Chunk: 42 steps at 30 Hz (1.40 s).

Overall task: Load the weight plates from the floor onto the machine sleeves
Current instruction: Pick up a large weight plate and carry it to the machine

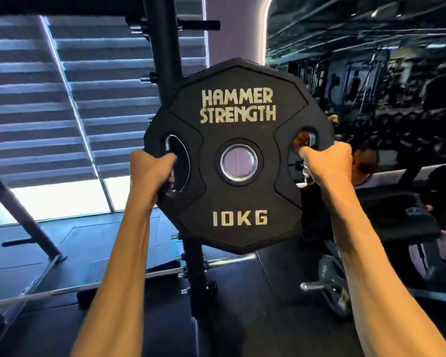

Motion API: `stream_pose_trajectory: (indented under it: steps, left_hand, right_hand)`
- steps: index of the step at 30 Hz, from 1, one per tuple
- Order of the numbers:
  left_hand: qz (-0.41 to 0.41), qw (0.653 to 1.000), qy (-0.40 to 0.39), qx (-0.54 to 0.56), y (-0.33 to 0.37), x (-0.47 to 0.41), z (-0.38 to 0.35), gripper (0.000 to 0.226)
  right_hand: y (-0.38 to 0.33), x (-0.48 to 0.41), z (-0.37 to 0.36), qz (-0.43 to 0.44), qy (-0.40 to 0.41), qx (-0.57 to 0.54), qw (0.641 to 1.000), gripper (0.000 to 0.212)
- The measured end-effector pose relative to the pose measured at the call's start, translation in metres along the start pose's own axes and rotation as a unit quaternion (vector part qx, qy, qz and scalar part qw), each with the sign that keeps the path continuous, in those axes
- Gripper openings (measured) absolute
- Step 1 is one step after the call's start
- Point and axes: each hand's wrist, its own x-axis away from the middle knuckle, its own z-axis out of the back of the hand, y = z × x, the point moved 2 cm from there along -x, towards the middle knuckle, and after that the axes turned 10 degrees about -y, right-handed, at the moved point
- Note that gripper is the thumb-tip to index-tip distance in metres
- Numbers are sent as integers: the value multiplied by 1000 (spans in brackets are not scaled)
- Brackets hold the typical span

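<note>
I hold a black 10 kg weight plate [238, 197] upright at chest height, its lettered face toward me. My left hand [150, 171] grips the plate through its left grip slot. My right hand [327, 163] grips it through the right slot. The plate's steel-ringed centre hole shows a pale wall behind it. Behind the plate rises a black machine upright [165, 55] with short pegs; one dark sleeve [201, 25] sticks out to the right near the top. Low at the right, a chrome sleeve [313, 286] carries a dark plate [332, 273].
A long chrome bar [62, 289] lies low across the dark rubber floor at the left. A slanted black frame leg [23, 215] stands at far left before bright window blinds. A seated person [366, 163] and padded machine parts are at the right.
</note>
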Motion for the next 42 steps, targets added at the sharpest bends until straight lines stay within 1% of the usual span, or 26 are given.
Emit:
stream_pose_trajectory:
  steps: [4,6,9,11,12,13,15,17,22,24,25,26,28,32,34,36,38,42]
  left_hand:
    - [-8,1000,-4,-2,4,-52,-51,10]
    - [-20,1000,0,-1,-1,-76,-70,12]
    - [-27,999,23,14,-18,-138,-104,8]
    - [-34,999,19,17,-29,-181,-128,15]
    - [-38,999,12,24,-31,-203,-140,13]
    - [-43,999,8,27,-32,-224,-152,7]
    - [-46,998,5,34,-33,-263,-173,11]
    - [-45,998,-1,40,-32,-299,-195,12]
    - [-47,998,-4,36,-39,-378,-253,10]
    - [-47,998,-14,41,-45,-406,-281,10]
    - [-49,998,-12,42,-49,-421,-295,10]
    - [-52,998,-7,42,-51,-436,-309,11]
    - [-63,997,3,38,-55,-467,-337,13]
    - [-58,998,23,27,-61,-525,-395,10]
    - [-56,998,34,20,-62,-554,-419,9]
    - [-50,998,41,15,-67,-579,-438,11]
    - [-45,997,57,13,-72,-604,-453,12]
    - [-42,996,81,7,-92,-646,-477,14]
  right_hand:
    - [30,-75,-10,-1,3,-24,1000,30]
    - [42,-102,-20,9,3,-26,1000,32]
    - [66,-163,-43,17,9,-27,999,27]
    - [87,-204,-63,23,15,-35,999,22]
    - [96,-226,-71,22,18,-39,999,22]
    - [104,-248,-80,14,20,-45,999,22]
    - [116,-288,-98,0,18,-54,998,25]
    - [129,-326,-112,-4,25,-58,998,23]
    - [165,-415,-137,10,34,-57,998,19]
    - [185,-451,-145,13,41,-56,997,25]
    - [195,-471,-149,15,37,-65,997,30]
    - [206,-492,-155,17,33,-75,996,30]
    - [228,-533,-164,18,26,-86,996,18]
    - [264,-624,-180,10,6,-73,997,22]
    - [278,-668,-189,8,-9,-80,997,19]
    - [289,-702,-202,28,-17,-71,997,15]
    - [295,-731,-217,52,-7,-74,996,21]
    - [326,-787,-256,21,-41,-82,996,16]
